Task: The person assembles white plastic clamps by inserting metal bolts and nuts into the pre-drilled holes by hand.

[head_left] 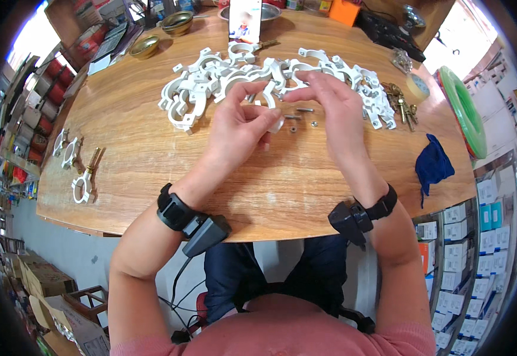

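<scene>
My left hand is closed in a pinch on a white pipe clamp half, a curved piece with a flat lug that sticks up past the fingertips. Just right of it hovers my right hand, fingers stretched and apart, with nothing visible in it. Small screws and loose nuts lie on the wooden table between the two hands. Beyond both hands spreads a heap of white clamp halves, partly hidden by my fingers.
Assembled clamps with brass bolts stand at the left. Toward the right lie brass bolts, a tape roll, a blue cloth pouch and a green coil. A phone and brass bowls stand at the back.
</scene>
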Motion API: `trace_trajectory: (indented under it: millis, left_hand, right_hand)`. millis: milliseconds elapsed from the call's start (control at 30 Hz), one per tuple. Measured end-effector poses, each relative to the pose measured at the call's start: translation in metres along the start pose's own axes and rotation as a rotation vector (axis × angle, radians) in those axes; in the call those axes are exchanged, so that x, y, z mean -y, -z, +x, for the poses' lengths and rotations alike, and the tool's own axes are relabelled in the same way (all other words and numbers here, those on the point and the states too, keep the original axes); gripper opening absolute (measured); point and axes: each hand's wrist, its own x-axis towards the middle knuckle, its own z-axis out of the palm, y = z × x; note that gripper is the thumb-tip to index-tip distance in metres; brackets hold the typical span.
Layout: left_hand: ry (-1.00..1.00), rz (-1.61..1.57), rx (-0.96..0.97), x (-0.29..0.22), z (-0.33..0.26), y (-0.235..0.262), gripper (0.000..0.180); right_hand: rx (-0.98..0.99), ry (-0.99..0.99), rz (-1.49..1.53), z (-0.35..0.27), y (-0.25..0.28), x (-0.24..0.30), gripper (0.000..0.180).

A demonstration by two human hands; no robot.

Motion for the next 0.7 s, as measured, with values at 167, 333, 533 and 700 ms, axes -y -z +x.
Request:
trace_trajectory:
  millis: [167, 333, 533, 700]
  left_hand:
    - [-0.005, -0.021, 0.005, -0.001, -0.001, 0.0, 0.04]
    - [0.012, 0.009, -0.002, -0.005, -0.002, 0.001, 0.041]
    - [0.018, 0.017, -0.001, -0.004, -0.002, 0.002, 0.042]
    - [-0.008, 0.002, 0.01, -0.001, -0.001, 0.002, 0.042]
  right_hand:
    - [0.063, -0.102, -0.133, 0.005, 0.0, -0.018, 0.029]
    - [0.009, -0.055, -0.112, 0.001, 0.0, -0.007, 0.028]
    - [-0.012, -0.079, -0.032, 0.0, -0.003, -0.001, 0.03]
    - [-0.017, -0.01, -0.038, 0.001, -0.002, -0.003, 0.028]
